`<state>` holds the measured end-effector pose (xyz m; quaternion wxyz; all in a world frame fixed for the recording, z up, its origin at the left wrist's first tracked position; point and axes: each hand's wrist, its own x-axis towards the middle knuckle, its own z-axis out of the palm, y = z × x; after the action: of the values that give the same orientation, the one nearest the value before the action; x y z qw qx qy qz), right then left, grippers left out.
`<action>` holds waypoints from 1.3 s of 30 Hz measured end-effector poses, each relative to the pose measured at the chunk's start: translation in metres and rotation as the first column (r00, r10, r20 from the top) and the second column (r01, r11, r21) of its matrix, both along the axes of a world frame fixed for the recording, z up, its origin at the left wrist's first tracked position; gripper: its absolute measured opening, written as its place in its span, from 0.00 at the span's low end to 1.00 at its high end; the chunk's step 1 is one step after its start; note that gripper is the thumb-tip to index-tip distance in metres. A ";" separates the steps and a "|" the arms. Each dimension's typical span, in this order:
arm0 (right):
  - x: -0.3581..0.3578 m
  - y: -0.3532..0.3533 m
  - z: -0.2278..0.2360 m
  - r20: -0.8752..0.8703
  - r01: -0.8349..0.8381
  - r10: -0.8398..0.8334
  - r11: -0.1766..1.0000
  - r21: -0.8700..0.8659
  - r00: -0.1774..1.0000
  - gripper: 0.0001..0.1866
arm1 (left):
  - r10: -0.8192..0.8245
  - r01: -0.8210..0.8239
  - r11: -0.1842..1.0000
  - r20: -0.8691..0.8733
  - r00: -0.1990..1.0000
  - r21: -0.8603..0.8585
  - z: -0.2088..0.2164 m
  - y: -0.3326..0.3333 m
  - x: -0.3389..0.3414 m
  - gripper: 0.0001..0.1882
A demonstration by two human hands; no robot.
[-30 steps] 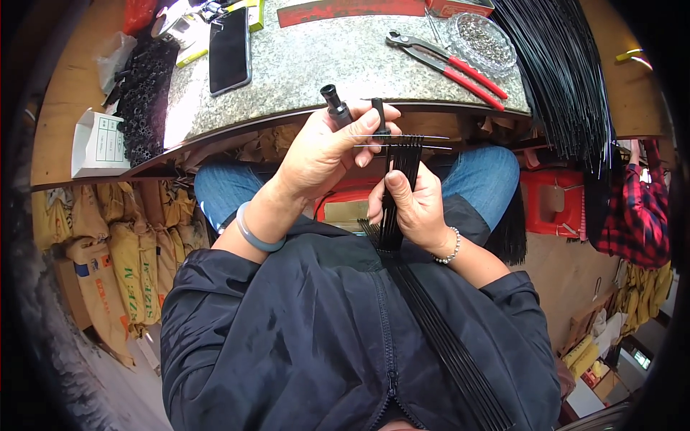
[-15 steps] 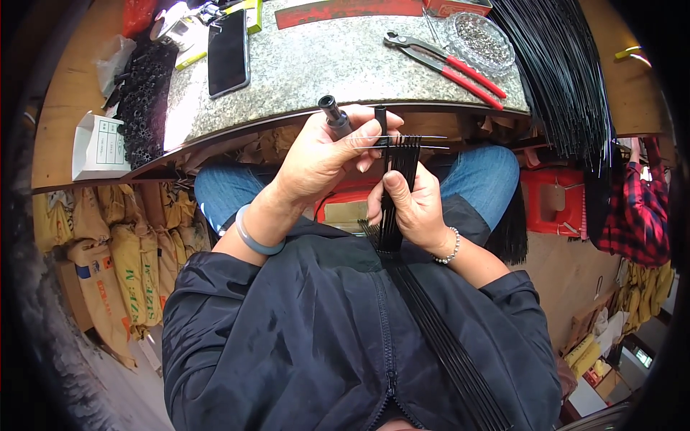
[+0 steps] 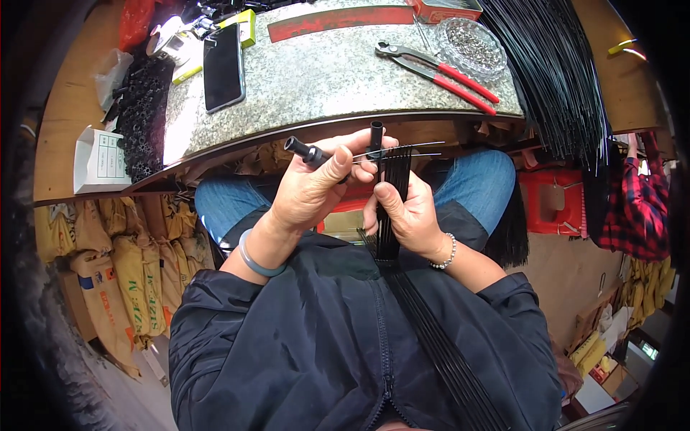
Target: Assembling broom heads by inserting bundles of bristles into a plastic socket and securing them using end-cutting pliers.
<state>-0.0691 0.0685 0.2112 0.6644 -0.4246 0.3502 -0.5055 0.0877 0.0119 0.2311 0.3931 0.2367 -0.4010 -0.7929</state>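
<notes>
Head view: black strands [image 3: 395, 172] slim, straight, gathered into flat band before dark jacket [image 3: 316, 337]; upper ends crossed by two thin metallic rods [image 3: 429, 154]. Right hand [image 3: 411, 219] clamped on band. Left hand [image 3: 305, 190] closed on ringed black tube [image 3: 307, 151]; second tube [image 3: 376, 135] upright at its fingers.

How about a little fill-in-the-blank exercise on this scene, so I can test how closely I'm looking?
1. The right hand grips a bundle of thin strands coloured ____.
2. The beaded bracelet is worn on the ____ arm.
3. The pliers on the speckled tabletop have handles coloured ____.
4. In the picture, the phone lies to the ____ of the pliers.

Missing words: black; right; red; left.
</notes>
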 end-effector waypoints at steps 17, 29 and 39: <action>0.002 0.002 -0.005 -0.046 0.018 -0.022 0.996 -0.090 0.999 0.29 | 0.234 -0.208 0.966 0.177 0.956 -0.153 0.002 0.008 -0.016 0.22; -0.001 0.000 0.004 -0.045 -0.074 0.073 0.997 -0.021 0.996 0.24 | 0.096 -0.086 0.985 -0.061 0.993 0.152 -0.002 0.005 -0.009 0.17; -0.004 -0.002 -0.003 -0.023 -0.109 0.109 0.994 0.001 0.994 0.30 | 0.006 -0.006 1.000 0.065 0.998 0.002 -0.008 -0.006 -0.006 0.07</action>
<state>-0.0729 0.0669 0.2082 0.6869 -0.4490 0.3338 -0.4638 0.0815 0.0055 0.2234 0.3821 0.2639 -0.4121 -0.7840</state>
